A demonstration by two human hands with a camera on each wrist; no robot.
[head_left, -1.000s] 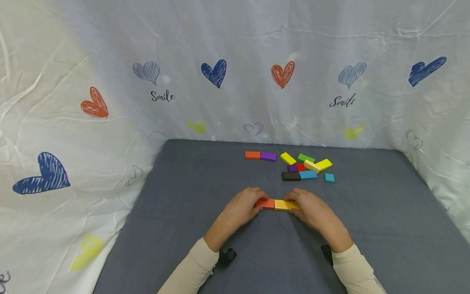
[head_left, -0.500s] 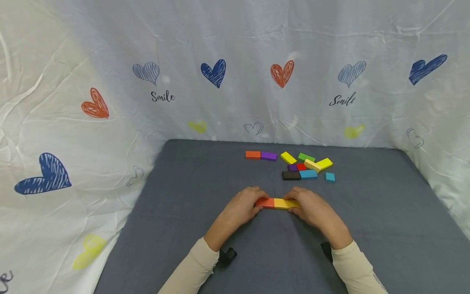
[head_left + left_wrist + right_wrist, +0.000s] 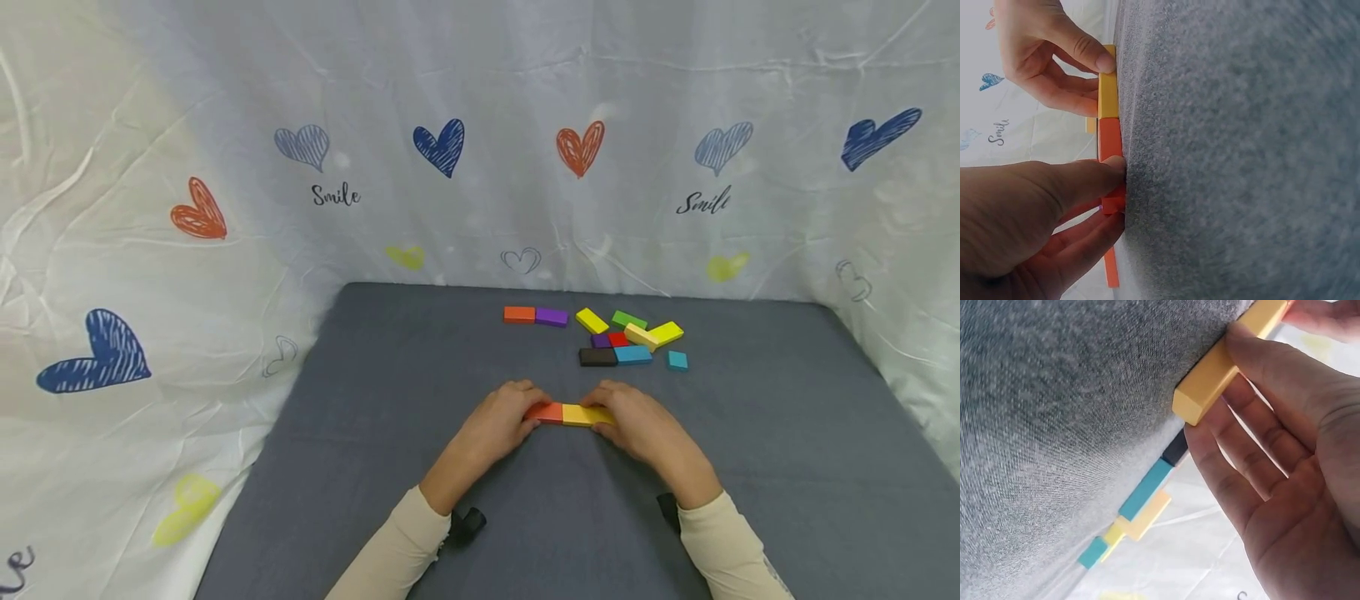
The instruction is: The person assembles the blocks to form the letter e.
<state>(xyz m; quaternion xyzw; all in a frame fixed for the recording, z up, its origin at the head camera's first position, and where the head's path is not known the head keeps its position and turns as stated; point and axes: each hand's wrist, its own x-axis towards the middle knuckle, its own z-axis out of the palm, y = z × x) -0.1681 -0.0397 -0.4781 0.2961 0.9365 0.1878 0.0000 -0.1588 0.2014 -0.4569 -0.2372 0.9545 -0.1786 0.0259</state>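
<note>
A red-orange block (image 3: 549, 413) and a yellow block (image 3: 579, 415) lie end to end on the grey cloth, their short faces touching. My left hand (image 3: 498, 422) pinches the red-orange block between thumb and fingers near its outer end. On the other side, my right hand (image 3: 636, 423) pinches the yellow block the same way. In the left wrist view the thumb of the left hand (image 3: 1035, 206) presses the near long side of the red-orange block (image 3: 1110, 139). The right wrist view shows the outer end of the yellow block (image 3: 1200, 384) flat on the cloth.
Beyond the hands lie an orange block (image 3: 519, 315) and a purple block (image 3: 551, 317) end to end. To their right is a loose group with a black block (image 3: 597, 357), a blue block (image 3: 633, 355) and a cream block (image 3: 641, 336). A small teal block (image 3: 677, 361) sits apart.
Both hands keep their hold on the two blocks, which stay joined in place. Only the head view shifts slightly.
</note>
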